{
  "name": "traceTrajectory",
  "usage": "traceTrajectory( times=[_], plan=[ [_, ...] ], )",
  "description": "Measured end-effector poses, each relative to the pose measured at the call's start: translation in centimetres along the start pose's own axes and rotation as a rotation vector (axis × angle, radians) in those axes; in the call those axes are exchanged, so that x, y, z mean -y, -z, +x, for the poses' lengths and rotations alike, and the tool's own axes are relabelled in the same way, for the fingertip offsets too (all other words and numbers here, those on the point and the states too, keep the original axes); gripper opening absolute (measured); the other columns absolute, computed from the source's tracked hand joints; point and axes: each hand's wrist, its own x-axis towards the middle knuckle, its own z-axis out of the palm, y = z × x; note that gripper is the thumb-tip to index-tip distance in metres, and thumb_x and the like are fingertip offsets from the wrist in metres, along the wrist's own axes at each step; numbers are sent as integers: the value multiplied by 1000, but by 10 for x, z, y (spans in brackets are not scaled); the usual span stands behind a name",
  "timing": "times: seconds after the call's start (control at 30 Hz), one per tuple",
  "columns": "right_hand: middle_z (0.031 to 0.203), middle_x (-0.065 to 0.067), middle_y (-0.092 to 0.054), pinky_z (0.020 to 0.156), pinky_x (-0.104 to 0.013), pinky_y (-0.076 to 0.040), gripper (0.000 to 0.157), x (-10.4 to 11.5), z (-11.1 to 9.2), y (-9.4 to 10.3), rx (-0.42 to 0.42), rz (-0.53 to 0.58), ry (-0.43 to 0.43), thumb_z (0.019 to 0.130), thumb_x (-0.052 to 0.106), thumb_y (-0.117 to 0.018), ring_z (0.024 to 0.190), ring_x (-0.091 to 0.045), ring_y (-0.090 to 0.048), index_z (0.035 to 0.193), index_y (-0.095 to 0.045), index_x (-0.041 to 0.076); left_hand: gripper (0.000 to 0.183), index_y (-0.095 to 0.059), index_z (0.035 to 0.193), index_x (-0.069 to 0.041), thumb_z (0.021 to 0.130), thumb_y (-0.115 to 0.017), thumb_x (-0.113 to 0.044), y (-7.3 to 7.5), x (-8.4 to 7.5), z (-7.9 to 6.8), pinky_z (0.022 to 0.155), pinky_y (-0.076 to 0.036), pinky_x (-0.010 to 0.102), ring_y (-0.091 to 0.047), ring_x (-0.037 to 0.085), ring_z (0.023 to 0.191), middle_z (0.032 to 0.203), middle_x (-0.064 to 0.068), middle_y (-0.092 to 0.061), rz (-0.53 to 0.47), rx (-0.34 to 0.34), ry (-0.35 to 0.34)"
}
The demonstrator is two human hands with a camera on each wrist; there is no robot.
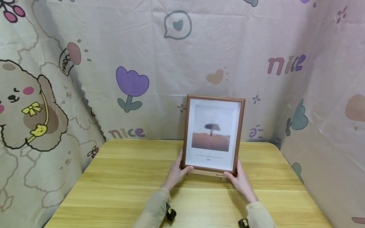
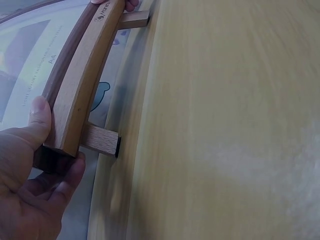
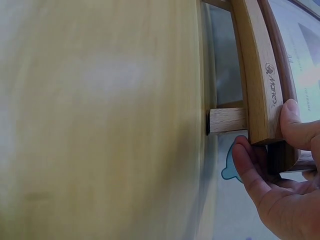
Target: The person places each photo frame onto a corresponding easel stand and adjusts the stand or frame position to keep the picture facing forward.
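A brown picture frame (image 1: 213, 136) with a tree print stands nearly upright, leaning back slightly, near the far side of the table. Its lower edge sits on a light wooden stand (image 1: 206, 173), whose front bar bears a printed logo and whose short feet have dark tips. My left hand (image 1: 174, 172) grips the lower left corner, thumb on the front and fingers behind. At the lower right corner my right hand (image 1: 240, 182) holds on in the same way, as its thumb (image 3: 295, 125) shows in the right wrist view. The back of the stand is hidden.
The wood-grain table (image 1: 137, 177) extends around both forearms. A printed cloth (image 1: 176, 57) hangs behind the table and along both sides. A small dark device (image 1: 170, 212) is strapped to each wrist, over pale sleeves (image 1: 155, 205).
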Motion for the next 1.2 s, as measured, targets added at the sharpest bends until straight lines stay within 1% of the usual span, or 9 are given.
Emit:
traceTrajectory(
  times=[0.37,0.4,0.47,0.57,0.6,0.73,0.8,1.0,1.2],
  plan=[
    [149,-35,-44,114,-61,-36,93,1,6,-7,17,23,-8,91,12,-74,136,-49,-46,160,-12,3,103,-4,164,-24,89,-72,-42,6,3,-2,117,-36,60,-56,38,128,150,34,-44,-16,-14,38],
    [149,-34,-45,114,-61,-36,93,1,6,-7,14,25,-5,91,12,-74,136,-48,-46,160,-13,3,103,-5,164,-24,89,-72,-42,6,2,-3,116,-37,60,-57,36,123,149,34,-44,-12,-17,40],
    [148,-34,-47,113,-61,-37,92,2,7,-9,6,28,5,91,12,-74,134,-48,-48,160,-14,3,103,-4,164,-23,88,-73,-42,7,3,-3,113,-42,57,-61,33,108,136,37,-55,0,-18,43],
    [145,-34,-50,112,-60,-39,92,3,7,-11,1,35,10,90,11,-75,132,-46,-51,159,-15,3,104,-5,164,-22,88,-73,-43,8,3,-3,105,-47,53,-59,28,91,124,37,-61,17,-23,46],
    [144,-33,-51,112,-59,-39,92,3,7,-11,0,36,12,90,11,-75,131,-46,-52,159,-15,3,104,-5,164,-21,88,-72,-43,9,4,-3,105,-47,52,-58,27,91,125,37,-61,22,-24,47],
    [144,-33,-52,111,-59,-39,91,4,8,-13,1,52,23,90,11,-74,130,-45,-52,159,-15,3,103,-6,164,-21,88,-72,-43,11,5,-4,110,-44,55,-58,28,101,142,37,-51,15,-28,51],
    [144,-34,-51,112,-60,-38,90,5,8,-15,3,67,33,90,10,-74,130,-46,-52,159,-16,3,102,-6,164,-20,88,-72,-43,12,6,-5,113,-41,57,-58,29,111,150,34,-44,10,-33,49],
    [142,-33,-53,112,-60,-39,90,4,10,-18,7,68,36,90,8,-74,130,-46,-53,160,-17,6,102,-8,164,-20,88,-72,-43,14,8,-6,114,-41,57,-58,36,125,148,35,-45,-10,-47,37],
    [141,-34,-54,112,-60,-39,89,6,13,-20,21,80,43,90,6,-73,130,-46,-53,160,-16,5,103,-6,164,-25,87,-72,-42,17,9,-8,113,-41,57,-56,38,128,147,34,-48,-12,-56,42]
  ],
)
